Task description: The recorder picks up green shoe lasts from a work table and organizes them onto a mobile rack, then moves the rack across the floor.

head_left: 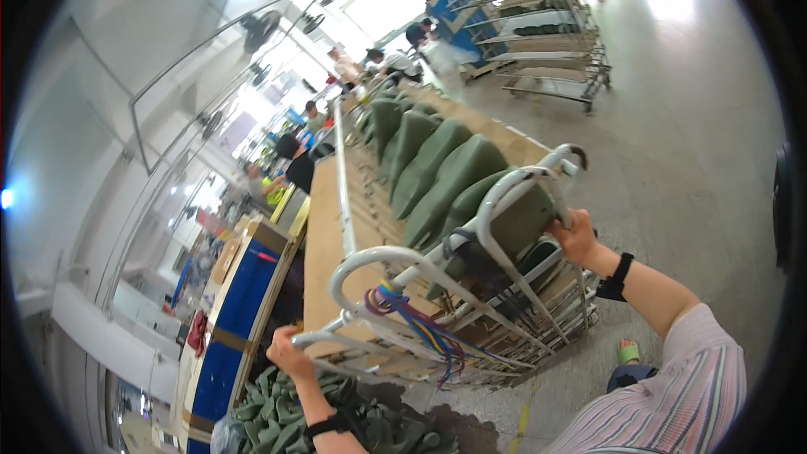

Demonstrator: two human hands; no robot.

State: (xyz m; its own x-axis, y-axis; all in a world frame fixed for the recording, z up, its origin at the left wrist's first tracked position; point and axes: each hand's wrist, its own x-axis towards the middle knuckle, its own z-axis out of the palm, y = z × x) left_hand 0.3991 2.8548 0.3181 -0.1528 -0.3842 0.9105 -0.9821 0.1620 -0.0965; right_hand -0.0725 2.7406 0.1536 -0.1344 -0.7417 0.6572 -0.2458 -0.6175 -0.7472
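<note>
A white metal rack trolley [345,202] stands in front of me, tilted in the picture. My left hand [290,355] is closed round the end of its tube at the near left corner. At the near right, my right hand [575,237] grips the curved end rail beside a green piece. A row of green moulded pieces [437,176], curved and hollow-looking, stands on the brown board [321,273] of its top tier. Coloured cords [412,321] are tied to the end frame and hang down. More tiers show below.
Many green pieces [282,412] lie heaped on the floor at lower left, beside a blue-sided bench [231,340]. Another shelf trolley [546,76] stands far right, near a blue machine [450,13]. Several people work at the far left. Grey floor [672,168] runs along the right.
</note>
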